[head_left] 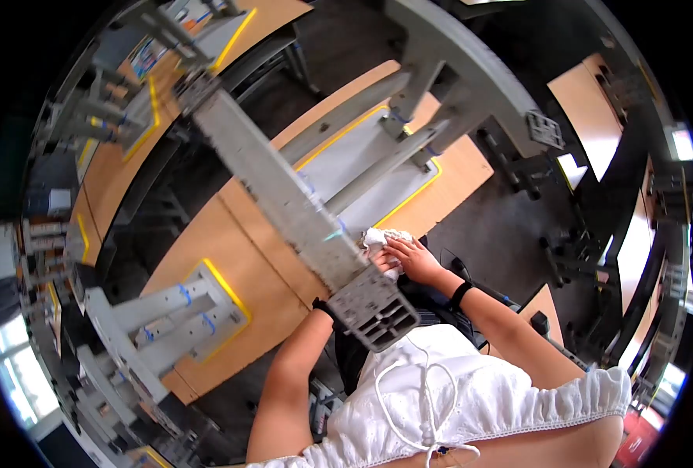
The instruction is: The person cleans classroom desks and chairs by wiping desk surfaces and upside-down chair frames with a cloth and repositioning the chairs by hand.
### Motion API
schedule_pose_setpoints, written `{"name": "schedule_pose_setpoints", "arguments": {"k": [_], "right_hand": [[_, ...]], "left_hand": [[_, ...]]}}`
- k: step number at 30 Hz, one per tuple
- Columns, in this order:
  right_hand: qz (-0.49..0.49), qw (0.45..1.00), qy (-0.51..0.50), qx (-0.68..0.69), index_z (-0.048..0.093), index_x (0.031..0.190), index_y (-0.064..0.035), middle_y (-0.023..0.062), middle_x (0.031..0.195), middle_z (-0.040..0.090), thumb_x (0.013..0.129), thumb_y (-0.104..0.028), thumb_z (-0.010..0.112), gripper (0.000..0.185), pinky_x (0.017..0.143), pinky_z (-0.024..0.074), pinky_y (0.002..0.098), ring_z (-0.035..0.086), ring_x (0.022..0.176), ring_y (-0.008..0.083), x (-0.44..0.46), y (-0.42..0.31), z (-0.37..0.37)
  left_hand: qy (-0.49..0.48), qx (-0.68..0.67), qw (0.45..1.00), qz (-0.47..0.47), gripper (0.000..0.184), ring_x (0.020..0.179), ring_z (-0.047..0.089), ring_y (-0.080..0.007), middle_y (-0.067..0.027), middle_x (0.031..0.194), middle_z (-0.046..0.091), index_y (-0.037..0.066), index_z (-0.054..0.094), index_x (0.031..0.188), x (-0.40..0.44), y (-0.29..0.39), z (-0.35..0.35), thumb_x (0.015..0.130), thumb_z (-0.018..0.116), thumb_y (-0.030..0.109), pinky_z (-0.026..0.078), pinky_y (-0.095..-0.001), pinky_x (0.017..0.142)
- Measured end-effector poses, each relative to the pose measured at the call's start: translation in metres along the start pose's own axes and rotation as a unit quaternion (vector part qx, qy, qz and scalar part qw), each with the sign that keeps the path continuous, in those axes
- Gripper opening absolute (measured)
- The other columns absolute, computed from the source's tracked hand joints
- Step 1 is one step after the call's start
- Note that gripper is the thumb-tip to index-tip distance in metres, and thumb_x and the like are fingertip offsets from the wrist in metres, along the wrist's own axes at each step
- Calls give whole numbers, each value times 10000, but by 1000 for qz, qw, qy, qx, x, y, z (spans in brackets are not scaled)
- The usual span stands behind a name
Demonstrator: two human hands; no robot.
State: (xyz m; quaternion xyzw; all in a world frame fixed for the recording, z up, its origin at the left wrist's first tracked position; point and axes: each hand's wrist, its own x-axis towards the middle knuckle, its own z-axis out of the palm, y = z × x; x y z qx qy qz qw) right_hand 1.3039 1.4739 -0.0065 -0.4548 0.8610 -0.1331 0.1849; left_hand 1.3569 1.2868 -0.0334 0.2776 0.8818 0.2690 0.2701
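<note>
My right hand (415,261) is closed on a crumpled white cloth (376,236), its fingers bent over the top. Coming from the other side, my left hand (379,258) shows only a few fingers against the cloth. The rest of that hand is hidden behind a long grey beam (276,187). This beam crosses close in front of me and ends in a ribbed grey cap (373,308). Just beyond my hands lies a grey panel with a yellow edge (397,204), with grey legs standing up from it.
Wooden tables (229,242) carry more upturned grey frames (167,308) with yellow-edged panels and blue ties. Further tables (588,117) stand to the right. Dark floor (487,222) shows between them, with black table feet (510,164) and a cable near my right arm.
</note>
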Motion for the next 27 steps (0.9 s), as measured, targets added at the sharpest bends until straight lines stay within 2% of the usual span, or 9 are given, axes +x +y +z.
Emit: {"name": "schedule_pose_setpoints", "arguments": {"k": [3,6,10,14,16,21,24,25,27], "right_hand": [[45,998,38,-7,372,1287,-119,49,1364,334,735,-123,527,573,1007,260,399,307,1259,181,-10,14,-5],[52,998,40,-5,376,1281,-121,47,1364,335,738,-117,526,563,1004,262,392,309,1258,176,-15,26,-12],[37,998,22,44,403,1258,-119,45,1362,338,740,-106,519,531,1000,272,407,316,1255,191,-14,47,-14],[43,999,19,16,405,1259,-121,45,1364,330,729,-108,522,543,995,282,429,295,1266,190,-16,71,-19],[31,999,-13,18,402,1262,-121,42,1361,335,730,-109,520,546,992,285,429,299,1263,191,-16,93,-25],[-29,999,14,43,389,1269,-126,28,1360,340,773,-118,506,509,985,290,425,318,1252,181,-22,145,-43],[-18,997,-54,54,381,1280,-141,18,1367,334,731,-105,537,572,1008,255,447,291,1273,188,-24,181,-54],[-20,999,-25,36,402,1270,-164,13,1370,331,745,-139,547,545,1004,275,401,300,1269,173,-29,193,-60],[-26,999,-23,19,398,1272,-171,10,1383,311,737,-168,574,563,1030,244,411,290,1275,189,-29,225,-67]], "left_hand": [[17,-30,999,5,586,1312,191,-228,-54,1367,307,188,421,1267,20,16,-22,703,537,75,133,-505,1049],[46,-4,999,26,600,1316,179,-196,-21,1372,303,212,434,1259,36,16,-21,687,581,106,184,-537,1024],[-18,-9,1000,-2,574,1309,201,-195,-35,1375,303,217,430,1263,53,16,-19,716,580,137,173,-519,1035],[-2,9,1000,-10,547,1309,193,-223,-54,1392,270,206,397,1281,79,24,-25,764,576,215,166,-530,1034],[2,3,1000,-26,556,1311,186,-228,-62,1397,256,203,396,1282,93,27,-25,758,580,219,166,-538,1030],[12,-12,998,-53,594,1312,181,-243,-71,1402,241,199,376,1297,141,41,-26,741,584,213,161,-567,1016],[8,-29,997,-73,579,1323,156,-240,-61,1415,222,214,366,1305,174,49,-31,760,561,206,146,-542,1035],[-13,-12,995,-96,605,1328,133,-256,-54,1427,188,213,354,1311,189,54,-38,755,590,246,145,-545,1034],[-17,25,997,-71,676,1329,127,-265,-47,1434,167,219,315,1332,219,56,-53,731,618,284,128,-556,1032]]}}
